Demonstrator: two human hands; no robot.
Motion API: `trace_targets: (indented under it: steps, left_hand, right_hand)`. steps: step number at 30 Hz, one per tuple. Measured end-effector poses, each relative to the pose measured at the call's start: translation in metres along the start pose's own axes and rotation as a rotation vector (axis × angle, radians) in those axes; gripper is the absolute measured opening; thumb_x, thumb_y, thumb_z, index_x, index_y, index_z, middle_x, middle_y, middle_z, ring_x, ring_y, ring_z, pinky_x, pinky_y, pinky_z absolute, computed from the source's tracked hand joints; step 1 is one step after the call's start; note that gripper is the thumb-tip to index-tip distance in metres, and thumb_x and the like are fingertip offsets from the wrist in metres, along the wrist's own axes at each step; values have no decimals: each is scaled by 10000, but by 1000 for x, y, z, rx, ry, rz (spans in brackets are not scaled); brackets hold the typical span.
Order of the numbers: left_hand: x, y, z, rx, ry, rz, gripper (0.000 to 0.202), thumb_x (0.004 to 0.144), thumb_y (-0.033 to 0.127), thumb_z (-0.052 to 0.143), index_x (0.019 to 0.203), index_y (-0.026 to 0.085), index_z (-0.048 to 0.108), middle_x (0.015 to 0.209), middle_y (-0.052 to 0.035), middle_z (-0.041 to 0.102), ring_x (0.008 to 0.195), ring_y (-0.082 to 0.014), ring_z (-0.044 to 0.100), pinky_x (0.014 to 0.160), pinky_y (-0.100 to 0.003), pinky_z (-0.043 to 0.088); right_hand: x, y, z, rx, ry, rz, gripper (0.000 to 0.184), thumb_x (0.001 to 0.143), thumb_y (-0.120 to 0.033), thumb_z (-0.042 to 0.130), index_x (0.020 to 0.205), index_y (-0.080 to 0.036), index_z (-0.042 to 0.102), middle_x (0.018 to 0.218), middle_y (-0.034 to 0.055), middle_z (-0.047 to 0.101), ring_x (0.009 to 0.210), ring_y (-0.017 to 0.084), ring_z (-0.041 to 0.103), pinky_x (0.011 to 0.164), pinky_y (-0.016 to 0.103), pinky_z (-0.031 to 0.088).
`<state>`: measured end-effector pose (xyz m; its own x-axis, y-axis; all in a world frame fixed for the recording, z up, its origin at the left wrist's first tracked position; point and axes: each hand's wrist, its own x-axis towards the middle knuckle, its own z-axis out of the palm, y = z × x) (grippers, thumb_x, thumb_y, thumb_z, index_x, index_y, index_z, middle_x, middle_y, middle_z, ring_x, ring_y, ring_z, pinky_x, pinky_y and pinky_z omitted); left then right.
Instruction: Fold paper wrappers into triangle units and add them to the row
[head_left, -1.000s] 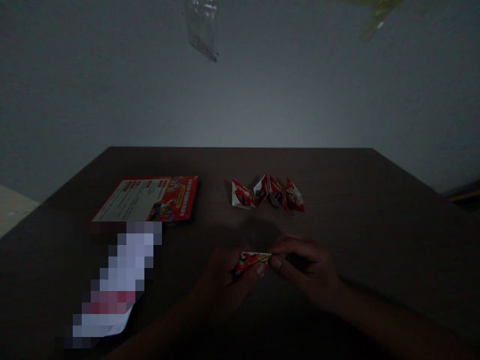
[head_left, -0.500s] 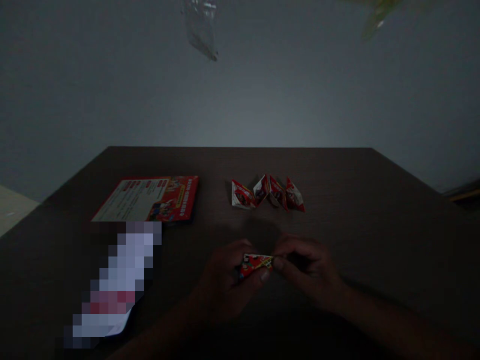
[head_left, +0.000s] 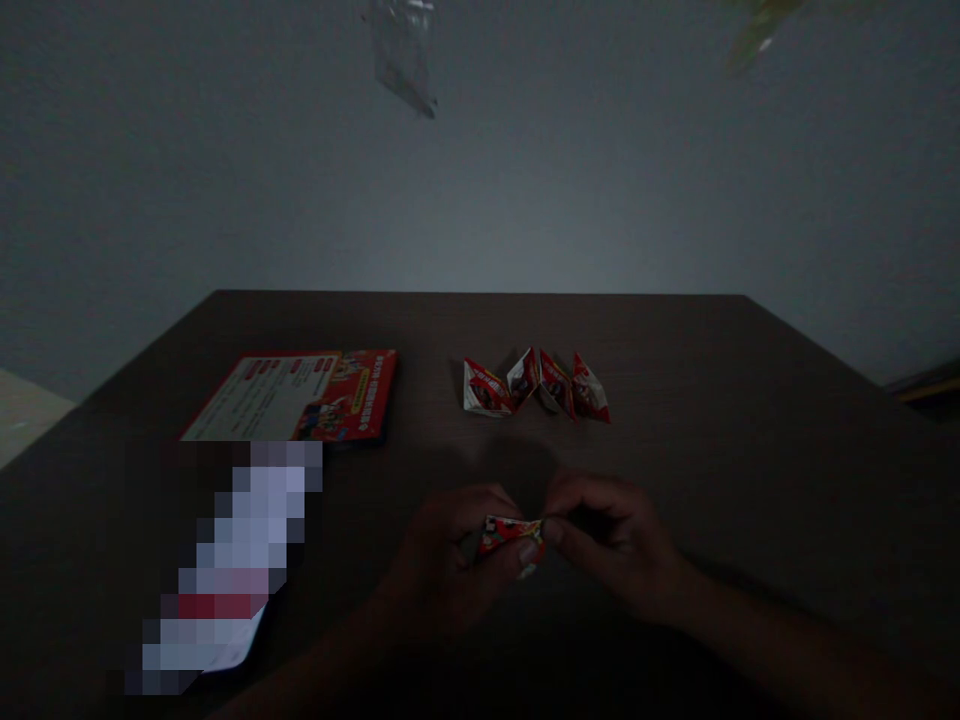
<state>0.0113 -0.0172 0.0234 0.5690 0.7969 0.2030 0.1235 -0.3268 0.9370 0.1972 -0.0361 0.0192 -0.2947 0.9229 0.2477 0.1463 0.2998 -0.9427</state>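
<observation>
Between my two hands is a small folded piece of red printed paper [head_left: 504, 535], held a little above the table's near middle. My left hand [head_left: 459, 560] grips it from the left, with the thumb lying across its printed face. At its right corner, my right hand [head_left: 611, 535] pinches the edge between thumb and fingertips. Beyond the hands, several folded red-and-white paper pieces [head_left: 487, 390] stand in a zigzag row on the table. The underside of the held paper is mostly hidden by my fingers.
A dark wooden table [head_left: 697, 400] reaches to a grey wall [head_left: 525, 190]. On the left lies a red-and-white printed booklet [head_left: 281, 390]. Nearer, a blurred-out bright device [head_left: 240, 580] lies at a slant. A clear plastic bag [head_left: 405, 60] hangs above.
The held paper has tilted, and its top edge has dipped slightly in the middle. A pale bit now shows below my left thumb. Both hands keep their grip in nearly the same place.
</observation>
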Motion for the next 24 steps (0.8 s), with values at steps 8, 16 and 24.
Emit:
trace_targets:
  steps: [8, 16, 24]
  left_hand:
    - [0, 1, -2, 11, -8, -113, 161, 803, 228, 600, 686, 118, 608, 645, 4, 547, 575, -96, 493, 519, -194, 353]
    - [0, -4, -2, -130, -75, -154, 191, 810, 261, 603, 685, 118, 613, 661, 7, 540, 590, -93, 492, 525, -189, 356]
    - [-2, -8, 0, -148, -55, -338, 222, 795, 340, 620, 781, 119, 640, 692, -8, 591, 642, -127, 530, 546, -201, 379]
  right_hand:
    - [0, 4, -1, -5, -36, -9, 74, 815, -157, 576, 742, -151, 584, 663, -5, 512, 585, 105, 461, 535, 228, 365]
    - [2, 0, -4, 31, -131, 62, 142, 842, -190, 549, 709, -145, 568, 632, -8, 497, 573, 105, 435, 527, 233, 343]
    - [0, 9, -4, 45, -33, 43, 137, 849, -195, 564, 723, -152, 594, 652, -14, 508, 588, 100, 451, 541, 222, 354]
